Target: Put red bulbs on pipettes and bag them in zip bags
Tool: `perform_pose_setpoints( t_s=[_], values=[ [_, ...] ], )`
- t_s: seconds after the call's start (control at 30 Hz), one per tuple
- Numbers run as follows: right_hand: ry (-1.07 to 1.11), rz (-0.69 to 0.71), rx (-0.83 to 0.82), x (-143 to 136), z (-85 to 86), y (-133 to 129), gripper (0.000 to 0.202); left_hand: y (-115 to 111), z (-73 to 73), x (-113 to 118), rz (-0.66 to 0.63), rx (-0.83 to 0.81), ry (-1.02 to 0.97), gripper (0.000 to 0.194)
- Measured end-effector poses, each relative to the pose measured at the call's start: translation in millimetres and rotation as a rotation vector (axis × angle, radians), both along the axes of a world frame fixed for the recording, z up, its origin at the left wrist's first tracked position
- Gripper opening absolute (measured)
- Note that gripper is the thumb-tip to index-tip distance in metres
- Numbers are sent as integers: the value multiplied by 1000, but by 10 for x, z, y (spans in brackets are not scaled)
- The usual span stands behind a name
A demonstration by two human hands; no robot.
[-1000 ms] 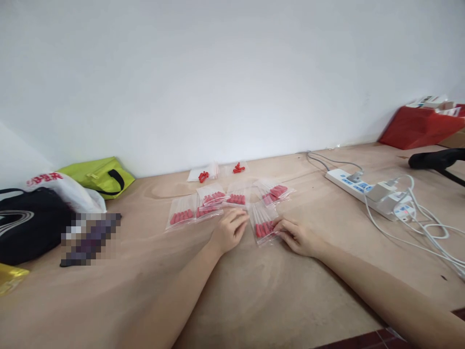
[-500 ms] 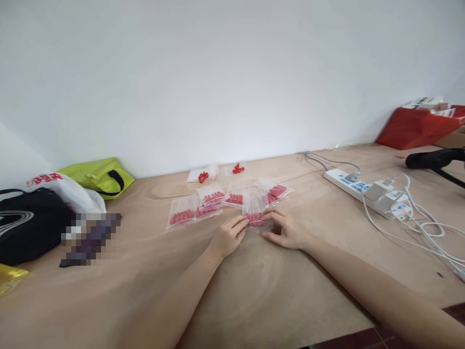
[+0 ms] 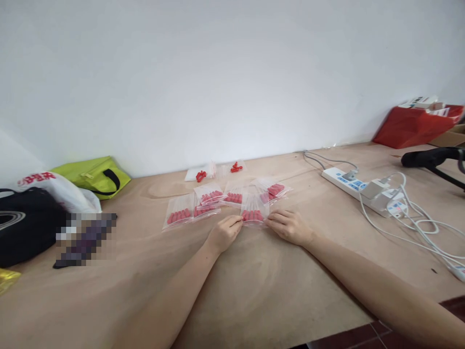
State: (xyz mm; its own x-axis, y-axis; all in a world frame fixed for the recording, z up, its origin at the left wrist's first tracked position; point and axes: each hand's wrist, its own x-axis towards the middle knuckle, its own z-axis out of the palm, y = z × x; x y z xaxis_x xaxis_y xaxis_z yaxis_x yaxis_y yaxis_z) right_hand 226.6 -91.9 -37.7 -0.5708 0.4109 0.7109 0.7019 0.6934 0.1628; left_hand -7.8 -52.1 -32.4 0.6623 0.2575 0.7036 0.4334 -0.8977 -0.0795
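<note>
A clear zip bag (image 3: 255, 199) with several pink-red plugs (image 3: 253, 215) in a row lies flat before me. My left hand (image 3: 224, 233) is closed, thumb and fingers pinching the bag's near left corner. At the near right corner, my right hand (image 3: 291, 228) is closed on the same bag, fingers together. Other filled zip bags fan out beyond: one at the far left (image 3: 178, 215), overlapping ones (image 3: 210, 195) beside it, one in the middle (image 3: 233, 198), and one behind my right hand (image 3: 276, 189).
Small red pieces (image 3: 201, 176) and more red pieces (image 3: 236, 167) lie on bags by the wall. A white power strip (image 3: 341, 182) with cables stands right, a red bag (image 3: 410, 126) behind it. A lime-green bag (image 3: 90, 174) and a black bag (image 3: 32, 228) are left.
My right hand's fingers have drawn off the plugs to the bag's right corner and closed there. My left hand has slid to the left corner, leaving the plugs in plainer view.
</note>
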Motion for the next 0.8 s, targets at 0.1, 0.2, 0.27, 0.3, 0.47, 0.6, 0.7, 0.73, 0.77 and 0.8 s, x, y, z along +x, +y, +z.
perform_pose_setpoints(
  t_s=[0.1,0.2,0.27,0.3,0.47,0.6,0.7,0.73,0.77,0.8],
  values=[
    [2,-40,9,-6,17,-11,18,-15,18,-3,-3,2,-9,19],
    [55,-43,-37,-10,5,-7,21,-12,25,-8,22,0,-7,20],
    [65,-46,-72,-11,-5,-5,22,5,23,-11,22,6,7,20],
    [64,-51,-82,-11,-9,-5,23,16,22,-10,18,11,13,20],
    [39,-74,-70,-10,-9,-4,24,44,40,-1,47,22,50,20],
    [47,-98,-73,3,12,1,23,20,82,0,58,20,87,20],
    [67,-102,-117,-30,24,6,19,6,100,0,39,23,74,19],
    [72,-101,-117,-61,24,10,18,4,102,2,28,27,69,18],
    [72,-99,-106,-105,24,17,17,2,103,5,18,31,65,18],
    [70,-96,-89,-160,22,27,17,1,104,8,12,33,65,17]
  ],
)
